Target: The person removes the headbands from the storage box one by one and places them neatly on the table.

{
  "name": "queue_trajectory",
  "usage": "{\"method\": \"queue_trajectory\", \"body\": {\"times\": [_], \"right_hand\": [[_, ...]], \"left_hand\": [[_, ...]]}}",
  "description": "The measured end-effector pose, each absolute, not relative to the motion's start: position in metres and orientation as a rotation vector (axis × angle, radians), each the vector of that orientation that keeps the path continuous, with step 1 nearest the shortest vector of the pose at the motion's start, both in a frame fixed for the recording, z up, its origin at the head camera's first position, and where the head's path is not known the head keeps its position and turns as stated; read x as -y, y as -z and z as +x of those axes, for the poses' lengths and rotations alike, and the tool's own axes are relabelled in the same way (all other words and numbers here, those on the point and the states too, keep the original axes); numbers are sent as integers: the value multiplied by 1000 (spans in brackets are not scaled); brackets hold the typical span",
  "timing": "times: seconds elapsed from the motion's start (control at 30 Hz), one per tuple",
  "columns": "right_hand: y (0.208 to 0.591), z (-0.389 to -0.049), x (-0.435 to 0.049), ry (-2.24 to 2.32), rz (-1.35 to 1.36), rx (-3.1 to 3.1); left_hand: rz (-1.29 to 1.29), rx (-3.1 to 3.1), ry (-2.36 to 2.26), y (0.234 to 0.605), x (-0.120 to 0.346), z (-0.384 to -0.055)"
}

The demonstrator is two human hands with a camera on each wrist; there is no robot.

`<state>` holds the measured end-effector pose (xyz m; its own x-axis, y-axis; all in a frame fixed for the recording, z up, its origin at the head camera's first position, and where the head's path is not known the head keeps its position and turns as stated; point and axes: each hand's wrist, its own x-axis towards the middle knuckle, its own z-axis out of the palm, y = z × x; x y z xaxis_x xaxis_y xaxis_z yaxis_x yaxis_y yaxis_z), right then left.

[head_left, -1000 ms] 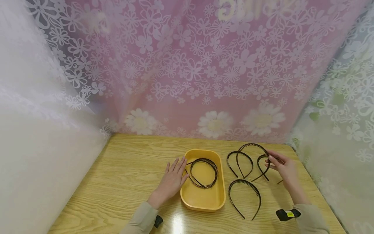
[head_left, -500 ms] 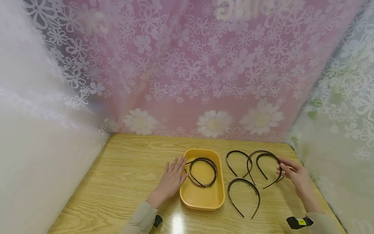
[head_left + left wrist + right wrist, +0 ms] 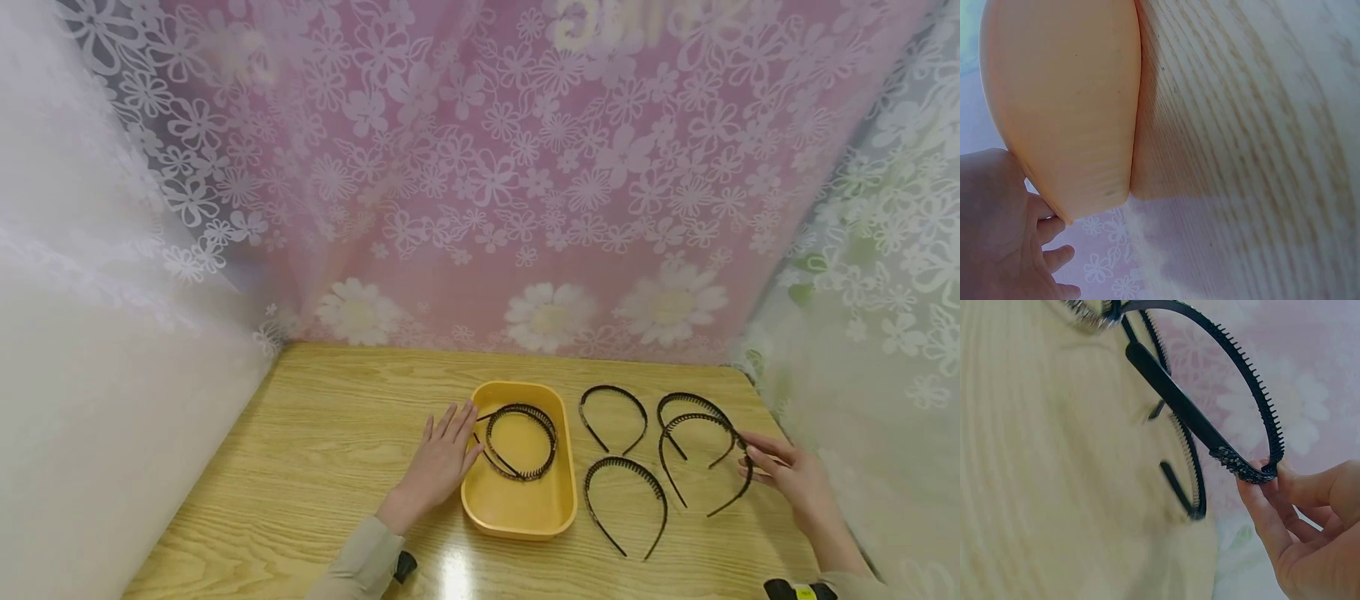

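My right hand (image 3: 787,475) pinches a black toothed headband (image 3: 1235,362) by its side between thumb and fingers; glittery trim shows beside the fingertips in the right wrist view. In the head view this held headband overlaps another black headband (image 3: 682,395) lying behind it at the right. My left hand (image 3: 438,458) rests with straight, spread fingers on the left rim of a yellow plastic tub (image 3: 517,525). Inside the tub lie dark headbands (image 3: 551,433), overlapping in a ring. The left wrist view shows the tub's outer wall (image 3: 1066,94) with the fingers at its rim.
Two more black headbands lie on the wood-grain table (image 3: 337,433) just right of the tub: one toward the back (image 3: 612,388), one nearer the front (image 3: 622,461). A pink flowered curtain (image 3: 450,208) hangs behind the table, with pale sheets at both sides.
My right hand has carried its headband to the right and toward the front of the table, from above the back headbands to beside the right one. The left hand and the tub stay put.
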<state>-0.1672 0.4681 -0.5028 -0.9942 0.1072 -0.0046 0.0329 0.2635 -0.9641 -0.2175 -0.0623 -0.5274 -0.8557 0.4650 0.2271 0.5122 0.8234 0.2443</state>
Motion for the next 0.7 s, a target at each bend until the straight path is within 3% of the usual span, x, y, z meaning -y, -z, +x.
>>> {"method": "queue_trajectory", "body": {"times": [0.47, 0.7], "right_hand": [[517, -151, -495, -1769, -352, 2757], [520, -148, -503, -1931, -456, 2765]], "left_hand": [[-776, 2830, 451, 528, 62, -218], [-774, 2839, 461, 526, 62, -216]]}}
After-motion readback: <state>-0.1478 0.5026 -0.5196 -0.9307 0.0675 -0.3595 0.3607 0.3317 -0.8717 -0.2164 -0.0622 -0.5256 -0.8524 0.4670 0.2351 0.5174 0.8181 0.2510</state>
